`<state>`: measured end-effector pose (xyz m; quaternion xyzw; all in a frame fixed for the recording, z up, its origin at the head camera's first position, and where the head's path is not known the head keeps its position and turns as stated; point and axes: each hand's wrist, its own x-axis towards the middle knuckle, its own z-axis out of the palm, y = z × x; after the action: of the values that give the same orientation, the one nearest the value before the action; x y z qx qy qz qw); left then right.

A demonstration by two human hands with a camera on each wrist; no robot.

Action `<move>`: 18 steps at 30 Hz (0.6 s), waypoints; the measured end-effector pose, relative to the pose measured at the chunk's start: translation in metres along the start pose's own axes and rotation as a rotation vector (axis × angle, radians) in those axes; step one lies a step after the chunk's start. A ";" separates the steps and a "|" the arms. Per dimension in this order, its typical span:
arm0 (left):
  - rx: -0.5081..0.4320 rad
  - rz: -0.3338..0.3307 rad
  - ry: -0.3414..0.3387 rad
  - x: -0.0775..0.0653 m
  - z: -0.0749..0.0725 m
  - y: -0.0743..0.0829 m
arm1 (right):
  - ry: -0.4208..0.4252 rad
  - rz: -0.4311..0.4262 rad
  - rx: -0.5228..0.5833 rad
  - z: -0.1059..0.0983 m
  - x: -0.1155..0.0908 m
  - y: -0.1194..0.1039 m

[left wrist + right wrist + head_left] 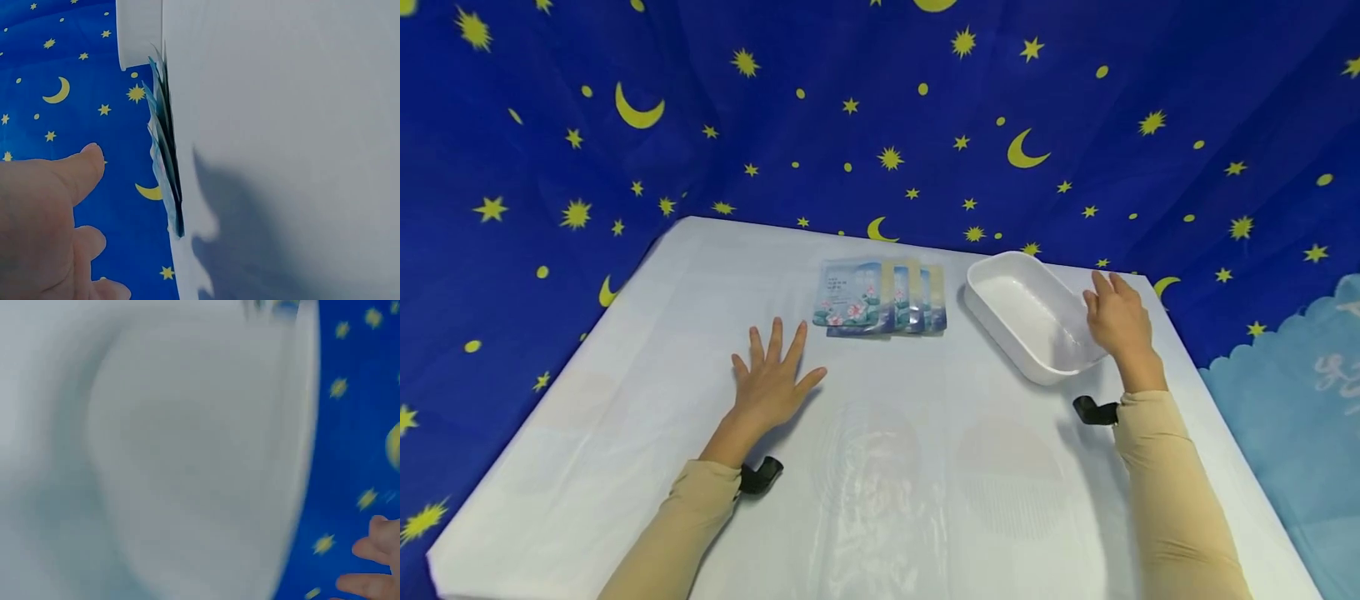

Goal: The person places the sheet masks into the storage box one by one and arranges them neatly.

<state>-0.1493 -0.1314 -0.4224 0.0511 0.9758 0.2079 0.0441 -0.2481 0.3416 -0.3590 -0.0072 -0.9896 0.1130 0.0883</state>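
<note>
No words can be made out for certain. The top packet [850,304], near the middle of the table's [647,375] far edge, carries a few short lines of dark print [837,284] toward its upper left corner, above the printed flowers; they are too small to read. Off the table's right edge, the light-blue cloth [1277,417] bears white, looping script [1330,367], which runs out at the side of the head view; its letters cannot be told. From the left wrist, the packets [164,137] show nearly edge-on, their print not legible.
</note>
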 end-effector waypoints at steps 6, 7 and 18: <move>0.001 -0.008 -0.014 0.000 0.002 -0.001 | -0.346 0.075 0.014 0.009 0.011 0.039; 0.000 -0.008 -0.014 0.000 0.002 -0.002 | -0.365 0.081 0.022 0.010 0.010 0.042; -0.008 -0.015 -0.019 0.002 0.000 -0.005 | -0.259 0.021 0.001 0.011 -0.037 0.025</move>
<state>-0.1517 -0.1354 -0.4245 0.0455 0.9749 0.2110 0.0551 -0.2140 0.3626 -0.3814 -0.0030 -0.9926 0.1143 -0.0413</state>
